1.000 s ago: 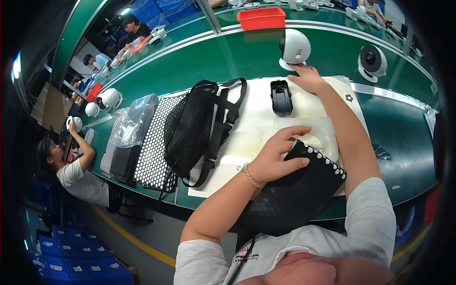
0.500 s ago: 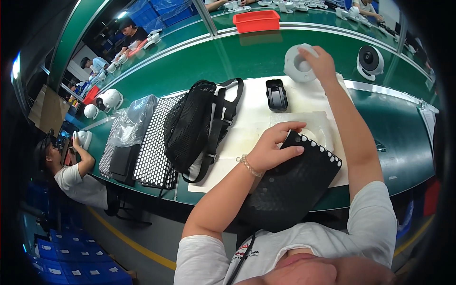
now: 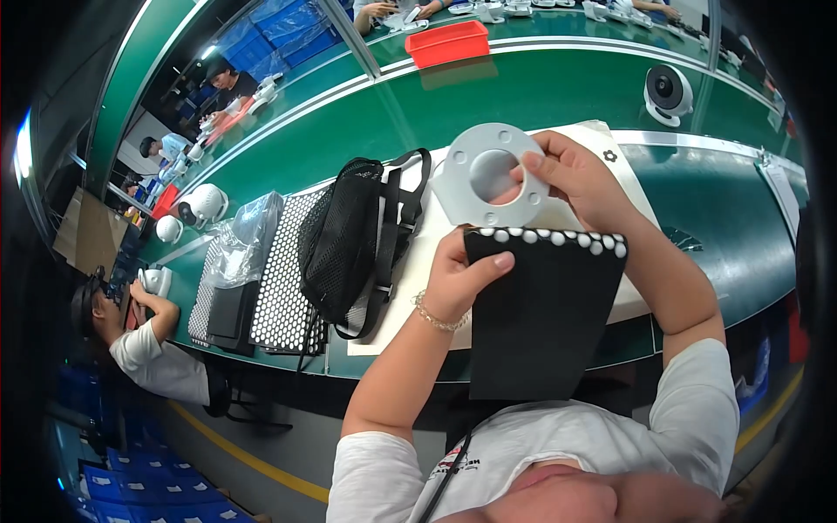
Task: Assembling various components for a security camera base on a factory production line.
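Observation:
My left hand (image 3: pixel 462 277) grips the upper left corner of a black pouch (image 3: pixel 542 327) with white dots along its top edge, thumb on the near face. The pouch hangs over the bench's near edge, toward my body. Just above that dotted edge, my right hand (image 3: pixel 586 181) pinches a white ring-shaped base (image 3: pixel 465 166) by its right side. It is tilted to show its round hollow and small round pads. Underneath both lies a white sheet (image 3: pixel 397 324) on the green bench.
Left of my hands lie a black mesh bag (image 3: pixel 340 244) with straps, dotted black-and-white pouches (image 3: pixel 292 283) and a clear plastic bag (image 3: pixel 247 240). A white camera (image 3: pixel 668 94) stands back right, a red bin (image 3: pixel 447 45) behind. At far left sits a co-worker (image 3: pixel 157 344).
My right hand has brought the white base nearer and leftward, to the pouch's top edge. My left hand has moved left and turned the pouch more upright. The black cradle has gone from sight.

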